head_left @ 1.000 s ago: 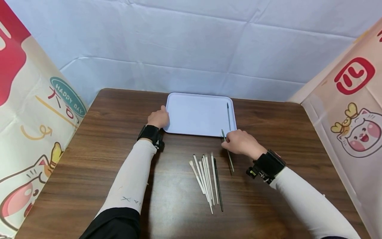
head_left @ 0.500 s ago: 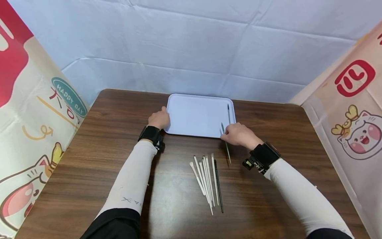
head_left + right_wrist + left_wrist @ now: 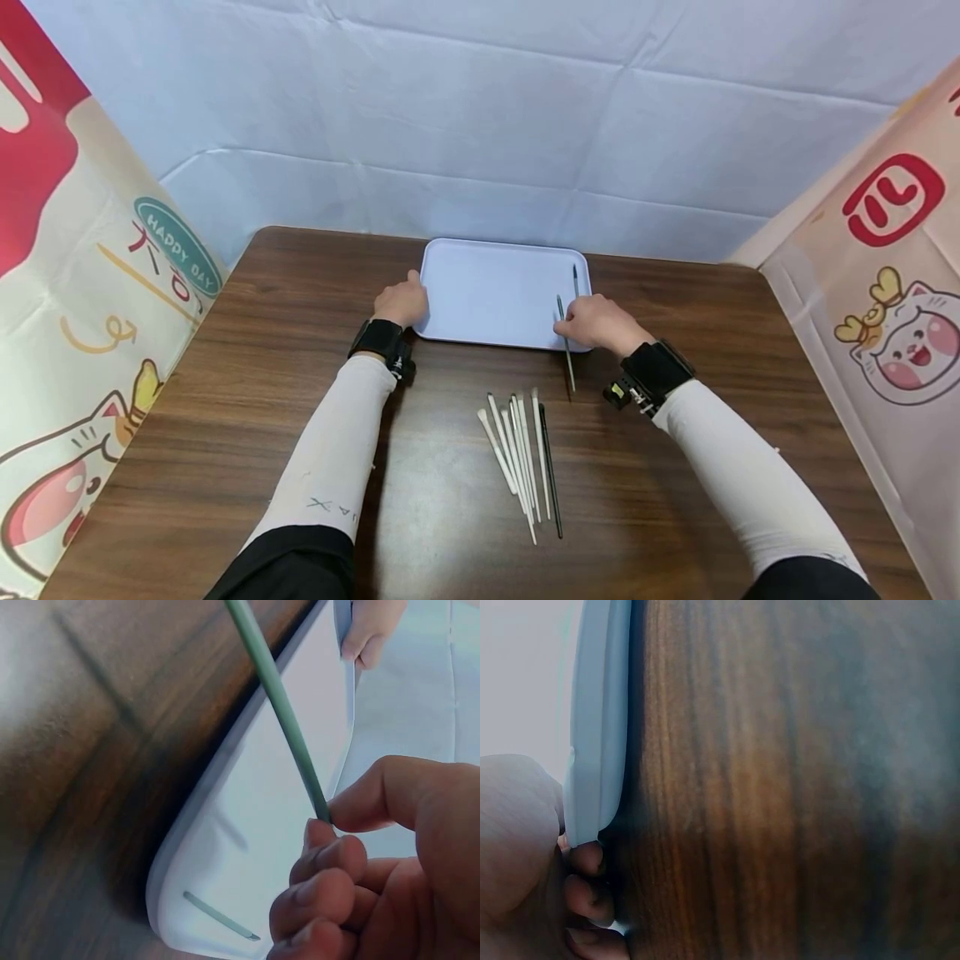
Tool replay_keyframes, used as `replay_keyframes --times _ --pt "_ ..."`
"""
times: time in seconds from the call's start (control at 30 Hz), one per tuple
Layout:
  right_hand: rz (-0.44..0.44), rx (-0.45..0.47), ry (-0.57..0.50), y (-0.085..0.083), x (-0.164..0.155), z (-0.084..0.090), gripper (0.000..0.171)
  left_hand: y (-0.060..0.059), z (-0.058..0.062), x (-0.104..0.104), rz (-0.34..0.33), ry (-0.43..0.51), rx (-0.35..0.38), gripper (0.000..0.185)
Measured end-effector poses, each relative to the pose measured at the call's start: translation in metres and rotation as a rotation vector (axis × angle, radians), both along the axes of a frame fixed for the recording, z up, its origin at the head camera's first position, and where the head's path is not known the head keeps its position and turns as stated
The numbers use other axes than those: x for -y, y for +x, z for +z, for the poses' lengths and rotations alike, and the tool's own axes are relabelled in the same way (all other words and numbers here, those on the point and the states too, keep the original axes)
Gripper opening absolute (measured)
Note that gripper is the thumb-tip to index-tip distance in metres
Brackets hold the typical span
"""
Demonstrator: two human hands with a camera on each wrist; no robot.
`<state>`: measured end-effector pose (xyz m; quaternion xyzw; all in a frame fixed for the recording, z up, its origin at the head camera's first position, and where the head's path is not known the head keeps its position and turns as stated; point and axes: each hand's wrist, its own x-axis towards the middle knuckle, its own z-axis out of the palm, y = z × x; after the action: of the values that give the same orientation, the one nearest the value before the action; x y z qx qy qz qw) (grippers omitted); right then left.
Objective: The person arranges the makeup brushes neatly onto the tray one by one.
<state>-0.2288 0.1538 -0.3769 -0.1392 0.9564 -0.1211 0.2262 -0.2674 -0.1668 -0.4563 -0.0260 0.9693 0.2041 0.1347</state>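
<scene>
Right hand [image 3: 596, 323] has carried its pinched green brush [image 3: 564, 342] over the tray [image 3: 487, 292]. Left hand [image 3: 401, 302] grips the tray edge. One brush [image 3: 575, 280] in; eight brushes [image 3: 521, 454] remain on the counter [image 3: 262, 417].

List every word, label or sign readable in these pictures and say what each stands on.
"HAPPY DAY": white letters on a teal oval on the left banner.
Red characters under that oval: not legible.
Red rounded logo on the right banner: white strokes, not readable as a word.
Faint dark marks on the left sleeve: too small to read.
Tray and brushes: no text visible.
</scene>
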Motion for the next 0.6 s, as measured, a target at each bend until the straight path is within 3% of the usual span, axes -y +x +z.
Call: replay_keyframes --times 0.6 --pt "-0.045 0.012 0.045 -0.03 0.001 -0.009 0.045 0.0 -0.001 0.001 -0.002 0.002 0.003 0.045"
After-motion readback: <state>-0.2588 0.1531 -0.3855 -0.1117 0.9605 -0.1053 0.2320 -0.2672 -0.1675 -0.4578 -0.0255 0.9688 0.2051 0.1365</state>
